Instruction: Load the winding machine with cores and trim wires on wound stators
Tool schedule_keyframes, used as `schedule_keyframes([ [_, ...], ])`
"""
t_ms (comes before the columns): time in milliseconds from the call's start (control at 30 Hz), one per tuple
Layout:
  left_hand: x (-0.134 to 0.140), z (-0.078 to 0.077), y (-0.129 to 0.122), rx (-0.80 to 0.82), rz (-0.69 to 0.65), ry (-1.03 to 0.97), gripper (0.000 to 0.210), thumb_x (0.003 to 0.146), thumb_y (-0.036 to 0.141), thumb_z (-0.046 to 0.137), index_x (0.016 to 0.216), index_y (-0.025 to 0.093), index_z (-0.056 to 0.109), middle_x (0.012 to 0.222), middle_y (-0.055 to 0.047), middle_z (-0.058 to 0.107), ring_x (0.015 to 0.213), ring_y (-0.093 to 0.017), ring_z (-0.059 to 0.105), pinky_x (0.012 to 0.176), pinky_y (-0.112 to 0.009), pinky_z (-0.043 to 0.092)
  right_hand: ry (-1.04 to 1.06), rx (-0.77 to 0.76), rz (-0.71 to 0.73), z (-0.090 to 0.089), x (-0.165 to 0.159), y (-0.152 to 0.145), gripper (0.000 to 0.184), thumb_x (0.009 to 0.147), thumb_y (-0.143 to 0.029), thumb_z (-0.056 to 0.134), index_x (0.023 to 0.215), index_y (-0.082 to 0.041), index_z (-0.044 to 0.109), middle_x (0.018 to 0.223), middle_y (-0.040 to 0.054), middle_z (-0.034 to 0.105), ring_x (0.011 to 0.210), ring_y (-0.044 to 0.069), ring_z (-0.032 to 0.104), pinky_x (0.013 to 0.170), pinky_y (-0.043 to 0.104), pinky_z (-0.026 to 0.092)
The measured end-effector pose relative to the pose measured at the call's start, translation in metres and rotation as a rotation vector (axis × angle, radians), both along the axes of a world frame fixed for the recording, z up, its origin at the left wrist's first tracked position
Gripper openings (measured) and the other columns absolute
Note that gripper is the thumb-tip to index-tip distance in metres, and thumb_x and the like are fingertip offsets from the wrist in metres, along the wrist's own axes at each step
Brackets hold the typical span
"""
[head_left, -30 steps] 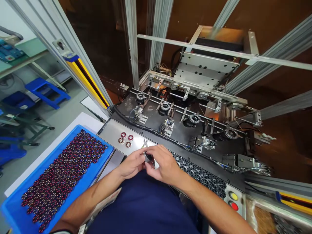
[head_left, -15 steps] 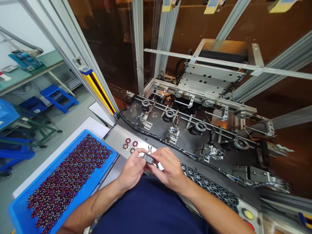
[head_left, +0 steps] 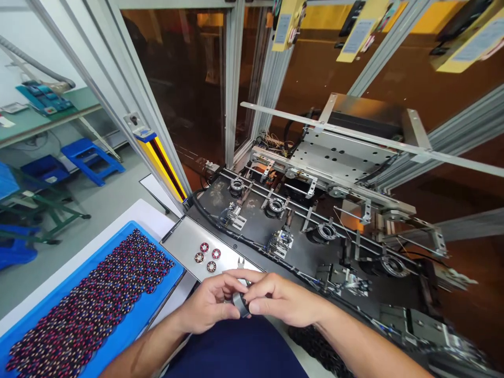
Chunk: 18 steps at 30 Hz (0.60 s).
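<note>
The fingers (head_left: 236, 287) of both hands meet on a small dark ring-shaped part (head_left: 239, 303), pinched between them just above the person's lap. The left hand (head_left: 208, 304) cups it from the left with the thumb on top. The right hand (head_left: 281, 299) closes on it from the right, its index finger and thumb pressed to the ring's edge. Both hands are clenched on this one piece, touching each other at the fingertips.

Just beyond the knuckles, the tips of small cutters (head_left: 241, 262) poke up, lying on a bare steel plate (head_left: 183, 244). On that plate, near its middle and a little left of the hands, sit four small red-and-silver discs (head_left: 206, 255) in a tight cluster, apart from the hands. The plate's near edge runs diagonally, and bare metal lies between the discs and the cutters.

To the left, a blue tray (head_left: 169, 283) rests on the white bench (head_left: 129, 218), filled with rows of dark red and blue round parts (head_left: 86, 312). Its right edge lies close to the left forearm, with a narrow strip of bench between tray and plate.

Beyond the plate stands a black machine deck (head_left: 255, 231) with several ring-shaped fixtures (head_left: 276, 206) along metal rails, crowded with brackets and cables. Aluminium frame posts (head_left: 232, 79) and a yellow-and-black light-curtain bar (head_left: 161, 163) bound the deck at back and left. At lower right, a dark row of ring parts (head_left: 315, 346) sits under the right forearm.
</note>
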<state>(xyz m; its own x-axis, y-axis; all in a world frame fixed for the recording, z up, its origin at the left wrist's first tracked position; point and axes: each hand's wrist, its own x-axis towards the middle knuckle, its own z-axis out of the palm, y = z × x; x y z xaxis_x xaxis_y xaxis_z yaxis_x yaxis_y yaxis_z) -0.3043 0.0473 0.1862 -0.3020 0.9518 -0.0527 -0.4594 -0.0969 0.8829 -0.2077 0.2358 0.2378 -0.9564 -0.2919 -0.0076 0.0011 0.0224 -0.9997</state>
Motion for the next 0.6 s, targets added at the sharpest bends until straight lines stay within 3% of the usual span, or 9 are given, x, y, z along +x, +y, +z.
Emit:
schedule_keyframes([
  [100,-0.017,-0.013,-0.009,-0.095,0.035,0.148,0.041,0.081,0.039,0.075,0.118,0.025,0.064,0.107,-0.008,0.073,0.093,-0.021,0.071,0.083,-0.031,0.054,0.022,0.053,0.014,-0.001,-0.016,0.011,0.042,0.095,-0.052,0.053,0.083,-0.016,0.072,0.138,0.0143,0.057,0.129,0.025,0.055,0.106,0.041,0.044],
  [200,-0.045,-0.046,-0.019,-0.293,0.356,0.389,0.047,0.093,0.044,0.058,0.135,0.025,0.05,0.12,-0.013,0.07,0.11,-0.026,0.067,0.099,-0.043,0.05,0.174,0.265,-0.094,-0.008,-0.056,0.048,0.035,0.099,-0.044,0.049,0.087,-0.019,0.071,0.142,0.0115,0.054,0.133,0.024,0.051,0.11,0.046,0.042],
  [267,-0.063,-0.077,-0.023,-0.441,0.594,0.553,0.048,0.095,0.045,0.051,0.137,0.023,0.045,0.133,-0.015,0.062,0.127,-0.028,0.058,0.109,-0.047,0.043,0.273,0.511,-0.216,-0.02,-0.097,0.083,0.03,0.1,-0.037,0.049,0.089,-0.019,0.071,0.146,0.0099,0.051,0.133,0.024,0.05,0.112,0.049,0.04],
  [300,-0.069,-0.092,-0.024,-0.483,0.638,0.588,0.05,0.094,0.046,0.051,0.138,0.022,0.045,0.14,-0.016,0.057,0.134,-0.029,0.052,0.114,-0.049,0.038,0.283,0.659,-0.285,-0.029,-0.12,0.101,0.03,0.1,-0.034,0.048,0.089,-0.019,0.071,0.144,0.0102,0.052,0.131,0.023,0.052,0.11,0.047,0.042],
  [433,-0.077,-0.14,-0.021,-0.537,0.629,0.6,0.055,0.093,0.047,0.051,0.139,0.018,0.043,0.147,-0.02,0.049,0.139,-0.031,0.046,0.118,-0.051,0.032,0.215,0.807,-0.389,-0.07,-0.204,0.155,0.03,0.098,-0.026,0.052,0.077,-0.013,0.069,0.136,0.0163,0.055,0.128,0.026,0.053,0.11,0.047,0.04],
  [500,-0.073,-0.15,-0.019,-0.54,0.617,0.602,0.056,0.094,0.046,0.05,0.14,0.017,0.042,0.144,-0.02,0.052,0.138,-0.03,0.048,0.118,-0.051,0.032,0.185,0.858,-0.389,-0.087,-0.229,0.166,0.024,0.097,-0.026,0.056,0.081,-0.012,0.069,0.133,0.0152,0.058,0.125,0.026,0.055,0.108,0.047,0.041],
  [600,-0.063,-0.152,-0.018,-0.535,0.605,0.604,0.054,0.095,0.042,0.048,0.144,0.019,0.039,0.144,-0.017,0.054,0.137,-0.028,0.048,0.117,-0.049,0.033,0.147,0.922,-0.374,-0.106,-0.244,0.171,0.019,0.094,-0.03,0.061,0.1,-0.013,0.067,0.13,0.0105,0.061,0.122,0.025,0.056,0.105,0.05,0.045],
])
